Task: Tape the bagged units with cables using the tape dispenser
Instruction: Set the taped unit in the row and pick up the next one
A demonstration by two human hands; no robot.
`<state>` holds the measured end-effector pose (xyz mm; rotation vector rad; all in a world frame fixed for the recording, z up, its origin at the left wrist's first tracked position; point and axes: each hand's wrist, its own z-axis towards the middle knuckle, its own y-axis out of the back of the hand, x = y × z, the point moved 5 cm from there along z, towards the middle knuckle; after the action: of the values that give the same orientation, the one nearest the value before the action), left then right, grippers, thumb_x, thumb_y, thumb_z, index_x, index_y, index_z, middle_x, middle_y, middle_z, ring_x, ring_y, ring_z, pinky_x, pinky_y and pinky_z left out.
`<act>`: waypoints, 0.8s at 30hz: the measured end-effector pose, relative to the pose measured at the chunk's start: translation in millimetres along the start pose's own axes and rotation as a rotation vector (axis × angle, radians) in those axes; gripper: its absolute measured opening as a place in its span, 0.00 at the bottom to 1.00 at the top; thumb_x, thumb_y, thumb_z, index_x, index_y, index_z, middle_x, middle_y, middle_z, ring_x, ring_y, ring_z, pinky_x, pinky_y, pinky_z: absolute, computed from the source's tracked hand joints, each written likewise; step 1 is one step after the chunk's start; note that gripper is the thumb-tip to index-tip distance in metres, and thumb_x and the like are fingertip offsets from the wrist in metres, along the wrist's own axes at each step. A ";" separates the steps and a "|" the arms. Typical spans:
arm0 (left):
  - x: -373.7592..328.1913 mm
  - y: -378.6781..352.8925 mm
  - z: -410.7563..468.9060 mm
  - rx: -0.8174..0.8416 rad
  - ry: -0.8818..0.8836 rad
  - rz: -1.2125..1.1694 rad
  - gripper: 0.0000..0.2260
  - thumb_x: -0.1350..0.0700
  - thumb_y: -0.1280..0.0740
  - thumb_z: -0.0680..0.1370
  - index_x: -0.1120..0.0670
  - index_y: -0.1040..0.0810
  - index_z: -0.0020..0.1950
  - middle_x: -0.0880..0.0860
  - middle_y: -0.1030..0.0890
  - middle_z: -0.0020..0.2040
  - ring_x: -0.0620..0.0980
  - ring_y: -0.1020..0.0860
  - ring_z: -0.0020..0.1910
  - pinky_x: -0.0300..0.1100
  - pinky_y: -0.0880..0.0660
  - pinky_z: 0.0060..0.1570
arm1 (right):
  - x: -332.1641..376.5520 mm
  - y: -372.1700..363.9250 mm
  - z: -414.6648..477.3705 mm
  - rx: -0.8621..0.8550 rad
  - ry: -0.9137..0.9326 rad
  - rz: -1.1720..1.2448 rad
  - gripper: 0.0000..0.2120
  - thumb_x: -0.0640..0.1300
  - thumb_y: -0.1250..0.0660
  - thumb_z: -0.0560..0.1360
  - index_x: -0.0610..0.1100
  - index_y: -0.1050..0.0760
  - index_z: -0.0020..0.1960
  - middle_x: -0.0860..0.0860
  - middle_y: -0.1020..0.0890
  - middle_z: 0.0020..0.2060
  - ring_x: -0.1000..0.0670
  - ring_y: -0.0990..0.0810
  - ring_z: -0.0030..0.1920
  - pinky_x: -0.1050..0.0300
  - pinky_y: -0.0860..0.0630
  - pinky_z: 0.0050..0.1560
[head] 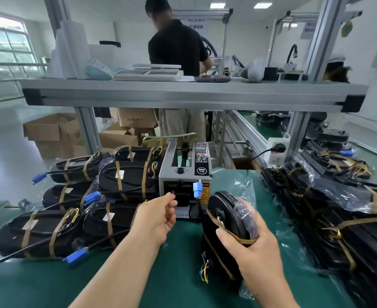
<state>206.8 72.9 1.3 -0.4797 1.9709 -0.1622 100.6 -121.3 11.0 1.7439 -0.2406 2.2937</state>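
Note:
My right hand (247, 243) grips a black bagged unit (225, 218) standing on edge on the green mat, a brown tape strip across it and under my thumb. Its cable ends in a blue connector (197, 189) just in front of the grey tape dispenser (184, 172). My left hand (161, 216) is at the dispenser's outlet slot, thumb and forefinger pinched together; whether tape is between them I cannot tell. Coloured wires (205, 268) hang from the unit's lower end.
A stack of taped bagged units (76, 203) with blue plugs lies to the left. More black bagged units (329, 214) are piled on the right. A metal shelf (183, 94) crosses overhead, a person in black stands behind it. Cardboard boxes (54, 132) sit on the floor.

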 end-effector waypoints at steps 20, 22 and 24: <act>-2.2 -30.9 18.6 -0.217 -0.050 -0.059 0.08 0.63 0.32 0.77 0.63 0.24 0.40 0.52 0.24 0.23 0.46 0.29 0.25 0.33 0.33 0.21 | -0.4 -1.8 1.0 -0.006 0.042 -0.081 0.32 0.34 0.22 0.67 0.58 0.25 0.65 0.65 0.15 0.48 0.64 0.16 0.49 0.78 0.28 0.47; -4.1 -31.4 11.0 -0.200 -0.116 -0.018 0.03 0.63 0.33 0.78 0.62 0.24 0.45 0.52 0.24 0.30 0.46 0.29 0.27 0.33 0.33 0.20 | 0.6 -2.6 0.5 0.009 0.042 -0.084 0.33 0.34 0.22 0.67 0.57 0.25 0.66 0.65 0.15 0.48 0.64 0.17 0.50 0.78 0.28 0.48; -7.3 -24.0 -2.7 -0.166 -0.140 -0.010 0.06 0.62 0.31 0.77 0.59 0.24 0.41 0.52 0.25 0.31 0.45 0.28 0.26 0.35 0.32 0.23 | 2.7 -1.5 0.8 0.032 0.046 -0.077 0.33 0.33 0.21 0.67 0.56 0.25 0.66 0.65 0.15 0.49 0.64 0.17 0.50 0.78 0.28 0.48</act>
<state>213.3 53.7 16.4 -0.5925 1.8523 0.0285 101.1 -119.8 13.8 1.6829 -0.1266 2.2910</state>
